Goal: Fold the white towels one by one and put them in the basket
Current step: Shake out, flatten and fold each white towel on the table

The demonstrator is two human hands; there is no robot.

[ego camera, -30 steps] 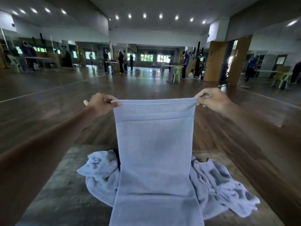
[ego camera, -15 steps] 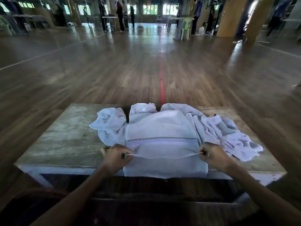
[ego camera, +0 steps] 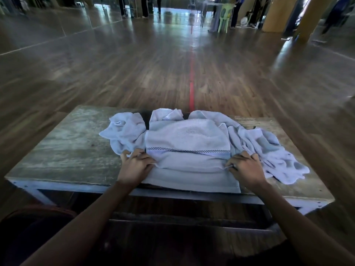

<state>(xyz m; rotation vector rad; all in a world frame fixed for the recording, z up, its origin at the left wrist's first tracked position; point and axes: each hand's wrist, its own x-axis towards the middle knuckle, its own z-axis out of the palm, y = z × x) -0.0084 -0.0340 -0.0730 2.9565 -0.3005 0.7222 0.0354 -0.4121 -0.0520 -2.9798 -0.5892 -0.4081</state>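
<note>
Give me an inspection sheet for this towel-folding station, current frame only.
Surface: worn table with a metal frame along its near edge.
Job's things: flat towel in the middle, one end doubled back over it, reaching the table's near edge; crumpled towels on both sides and behind. Basket not seen.
Clutter: nothing seen.
Hands: left hand and right hand each pinch a corner of the doubled edge.
Cables: nothing seen.
Surroundings: wooden floor with a red line; green chair; people standing far off.
</note>
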